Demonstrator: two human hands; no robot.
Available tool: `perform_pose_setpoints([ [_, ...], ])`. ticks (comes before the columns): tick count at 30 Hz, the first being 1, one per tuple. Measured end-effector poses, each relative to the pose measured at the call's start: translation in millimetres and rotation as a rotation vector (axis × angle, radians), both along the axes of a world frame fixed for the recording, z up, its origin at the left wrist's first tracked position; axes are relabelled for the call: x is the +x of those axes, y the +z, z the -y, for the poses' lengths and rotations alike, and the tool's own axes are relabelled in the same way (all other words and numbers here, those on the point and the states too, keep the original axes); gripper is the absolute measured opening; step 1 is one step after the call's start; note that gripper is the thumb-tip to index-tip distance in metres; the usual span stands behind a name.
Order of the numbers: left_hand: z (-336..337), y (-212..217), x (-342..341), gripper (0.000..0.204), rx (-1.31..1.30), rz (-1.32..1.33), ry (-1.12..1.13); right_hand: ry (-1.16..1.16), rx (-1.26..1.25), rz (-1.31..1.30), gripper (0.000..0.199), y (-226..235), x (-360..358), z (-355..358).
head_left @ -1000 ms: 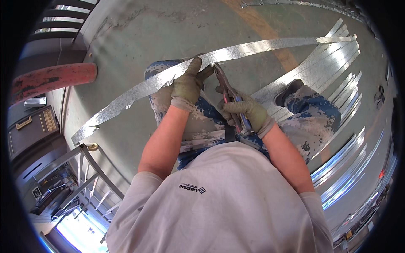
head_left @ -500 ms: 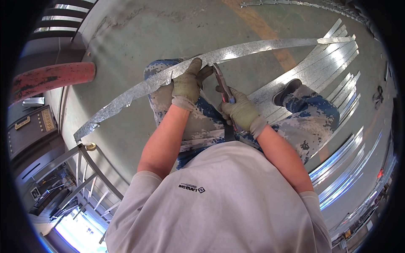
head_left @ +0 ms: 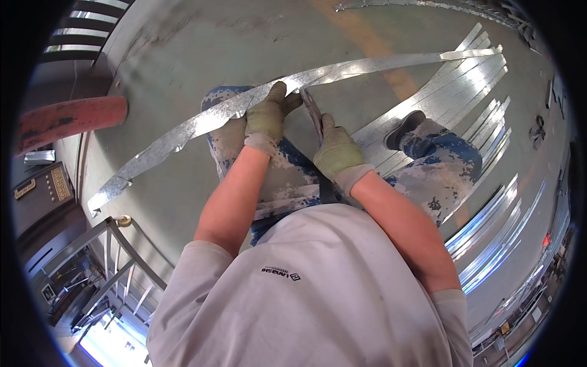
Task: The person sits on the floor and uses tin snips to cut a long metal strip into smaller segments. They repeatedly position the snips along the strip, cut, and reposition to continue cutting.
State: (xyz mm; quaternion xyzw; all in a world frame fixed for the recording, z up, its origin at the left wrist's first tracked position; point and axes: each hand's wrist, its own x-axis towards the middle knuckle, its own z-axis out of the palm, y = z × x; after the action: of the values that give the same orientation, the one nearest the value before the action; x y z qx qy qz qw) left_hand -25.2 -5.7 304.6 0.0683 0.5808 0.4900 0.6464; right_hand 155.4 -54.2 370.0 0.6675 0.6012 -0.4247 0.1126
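Observation:
A long, thin galvanized metal strip runs in a curve across the view, over my bent left knee. Small notches and bent flaps mark its near edge. My left hand, in a greenish work glove, grips this strip near its middle, thumb on top. My right hand, gloved alike, is closed around a pair of tin snips. Their dark jaws point up to the strip's near edge, just right of my left fingers. The glove hides the handles, and I cannot tell whether the blades touch the metal.
Flat metal strips lie side by side under my right shoe; more shiny strips lie at the right. A red curved object is at the left, above a grey metal frame. Barbed wire lies along the far edge.
The snips have become more upright, and my right hand has turned so its back covers the handles. The strip's left end sits slightly lower and further left. My left hand keeps its hold.

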Motion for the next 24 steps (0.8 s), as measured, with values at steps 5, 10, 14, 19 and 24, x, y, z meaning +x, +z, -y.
perform_pose_setpoints([
  [5, 3, -9, 1, 0.051, 0.069, -0.002, -0.059, -0.035, 0.116, -0.172, 0.087, -10, 13, 9],
  [10, 2, -10, -2, 0.039, 0.041, 0.022, -0.012, -0.038, 0.122, -0.266, 0.087, -17, 24, 7],
  [14, 3, -11, 1, 0.04, 0.064, 0.01, -0.015, -0.041, 0.13, -0.143, 0.082, -15, 11, 11],
  [19, 4, -8, 4, 0.043, 0.057, 0.025, -0.02, -0.027, 0.042, -0.006, 0.079, -4, -3, 8],
  [24, 5, -9, 2, 0.048, 0.011, 0.006, 0.013, -0.012, 0.001, 0.05, 0.074, 5, -14, 6],
])
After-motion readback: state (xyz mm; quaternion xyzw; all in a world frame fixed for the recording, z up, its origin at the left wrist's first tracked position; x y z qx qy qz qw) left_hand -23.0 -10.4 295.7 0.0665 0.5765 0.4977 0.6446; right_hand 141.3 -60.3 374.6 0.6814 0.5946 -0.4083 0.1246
